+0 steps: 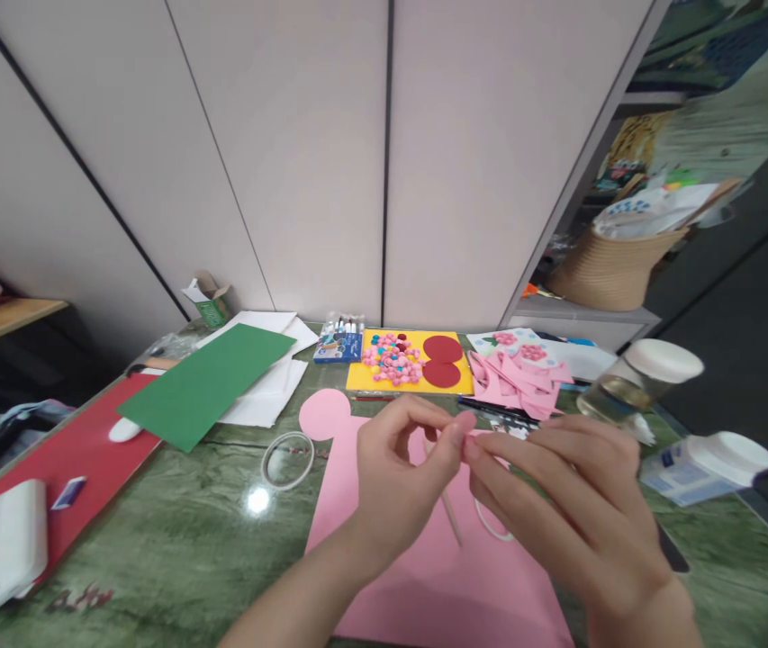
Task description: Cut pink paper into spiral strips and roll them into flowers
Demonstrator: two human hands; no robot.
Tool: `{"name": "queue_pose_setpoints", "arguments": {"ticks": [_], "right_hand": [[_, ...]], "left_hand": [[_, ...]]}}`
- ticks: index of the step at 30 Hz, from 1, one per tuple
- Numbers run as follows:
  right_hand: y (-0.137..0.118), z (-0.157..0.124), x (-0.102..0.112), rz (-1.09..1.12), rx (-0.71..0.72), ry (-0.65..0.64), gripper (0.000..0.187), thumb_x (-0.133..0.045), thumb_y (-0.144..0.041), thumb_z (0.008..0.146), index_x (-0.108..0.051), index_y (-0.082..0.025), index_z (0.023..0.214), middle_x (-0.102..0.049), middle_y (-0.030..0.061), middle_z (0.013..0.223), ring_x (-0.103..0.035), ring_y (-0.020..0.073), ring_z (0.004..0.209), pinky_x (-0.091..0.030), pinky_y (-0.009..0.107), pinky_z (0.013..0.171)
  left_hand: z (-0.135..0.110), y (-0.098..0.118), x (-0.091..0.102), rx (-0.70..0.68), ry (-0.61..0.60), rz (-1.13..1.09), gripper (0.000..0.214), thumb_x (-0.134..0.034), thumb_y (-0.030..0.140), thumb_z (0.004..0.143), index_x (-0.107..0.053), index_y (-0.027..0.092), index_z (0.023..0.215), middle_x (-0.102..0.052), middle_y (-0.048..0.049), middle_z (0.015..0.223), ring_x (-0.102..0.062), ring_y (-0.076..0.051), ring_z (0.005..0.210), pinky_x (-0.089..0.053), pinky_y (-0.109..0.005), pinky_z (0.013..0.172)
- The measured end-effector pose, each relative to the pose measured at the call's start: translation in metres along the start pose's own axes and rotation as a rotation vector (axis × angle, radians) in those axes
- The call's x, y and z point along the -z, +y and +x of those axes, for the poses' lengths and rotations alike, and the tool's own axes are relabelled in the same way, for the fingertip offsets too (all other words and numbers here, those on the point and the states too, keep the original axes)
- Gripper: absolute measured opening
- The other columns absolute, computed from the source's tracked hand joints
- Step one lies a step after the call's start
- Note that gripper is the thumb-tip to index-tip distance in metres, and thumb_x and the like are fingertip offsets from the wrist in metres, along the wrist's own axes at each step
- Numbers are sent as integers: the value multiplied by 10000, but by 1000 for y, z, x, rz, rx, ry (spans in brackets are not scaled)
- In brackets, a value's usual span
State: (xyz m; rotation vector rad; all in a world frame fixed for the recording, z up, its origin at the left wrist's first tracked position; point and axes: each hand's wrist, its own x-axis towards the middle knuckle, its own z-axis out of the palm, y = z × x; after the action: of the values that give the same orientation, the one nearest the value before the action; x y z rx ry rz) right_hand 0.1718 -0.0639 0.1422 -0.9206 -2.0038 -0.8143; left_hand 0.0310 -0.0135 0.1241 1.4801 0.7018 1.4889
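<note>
Above a pink paper sheet (384, 585), my two hands meet at the fingertips. My left hand (403, 477) pinches a small pink piece (466, 420), its exact form hard to make out. Thumb and fingers of my right hand (573, 504) close on the same piece from the right. Under the hands, a thin wooden stick (452, 520) slants over the sheet. Part of a white ring-shaped loop (490, 524) shows beside my right hand, which hides the rest. A pink paper circle (325, 415) lies by the sheet's upper left corner.
A tape roll (266, 463) lies left of the sheet. Behind are yellow paper (360, 376) bearing small pink rolls (397, 360) and red circles (442, 348), and pink scraps (519, 382). Two jars (640, 382) stand right. Green paper (208, 382) overlaps red paper (110, 441) at left.
</note>
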Motion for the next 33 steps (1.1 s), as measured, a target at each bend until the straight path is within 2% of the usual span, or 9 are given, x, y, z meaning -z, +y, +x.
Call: {"name": "queue_pose_setpoints", "arguments": {"ticks": [13, 33], "right_hand": [[-2, 3, 0, -13, 9, 12, 100, -637, -91, 795, -658, -156, 869, -728, 50, 803, -568, 181, 726, -447, 389, 746], [-2, 0, -1, 12, 12, 10, 109, -658, -79, 788, -666, -107, 893, -733, 81, 826, -558, 205, 741, -419, 421, 742]], "left_hand": [[-3, -2, -2, -70, 32, -19, 98, -661, 185, 771, -599, 176, 695, -633, 4, 627, -590, -112, 628, -495, -256, 608], [-4, -4, -4, -36, 36, -65, 85, -654, 157, 775, -605, 175, 708, -635, 10, 655, -594, -100, 650, -478, -235, 633]]}}
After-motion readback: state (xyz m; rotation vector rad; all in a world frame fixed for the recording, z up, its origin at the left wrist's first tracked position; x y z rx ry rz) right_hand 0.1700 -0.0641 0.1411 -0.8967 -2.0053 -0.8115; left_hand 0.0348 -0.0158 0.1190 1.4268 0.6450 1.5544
